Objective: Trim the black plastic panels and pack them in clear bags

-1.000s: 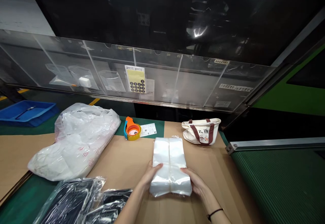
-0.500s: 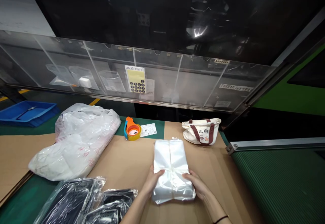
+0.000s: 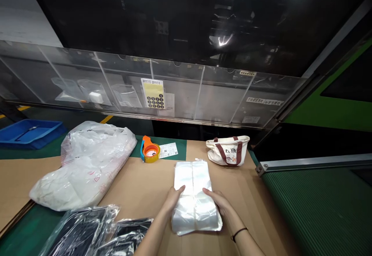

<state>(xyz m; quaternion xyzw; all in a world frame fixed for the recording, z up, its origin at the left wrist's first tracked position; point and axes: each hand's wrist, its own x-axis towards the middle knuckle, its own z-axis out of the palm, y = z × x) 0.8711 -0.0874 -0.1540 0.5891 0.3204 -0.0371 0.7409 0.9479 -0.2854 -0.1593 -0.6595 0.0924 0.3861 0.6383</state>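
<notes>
A thick stack of clear plastic bags (image 3: 195, 213), tied with a band lengthwise and another across, is held over the brown cardboard surface. My left hand (image 3: 173, 198) grips its left edge, with the thumb on top. On the right edge my right hand (image 3: 217, 200) holds the stack in the same way, thumb on top and fingers hidden at the side. Behind the stack, a small cream bag with maroon handles (image 3: 228, 151) stands to the right, and an orange and blue tape dispenser (image 3: 150, 150) lies to the left beside a white printed label (image 3: 168, 150).
A large white plastic bag (image 3: 84, 167) lies at left, with plastic-wrapped dark items (image 3: 80, 231) in front of it. A blue tray (image 3: 31, 134) sits far left. Clear compartments (image 3: 180, 93) run across the back; a metal rail (image 3: 314, 162) borders the ribbed green surface at right.
Both hands have moved slightly up along the stack, and the right thumb has slid inward and away from me. The camera view has shifted slightly.
</notes>
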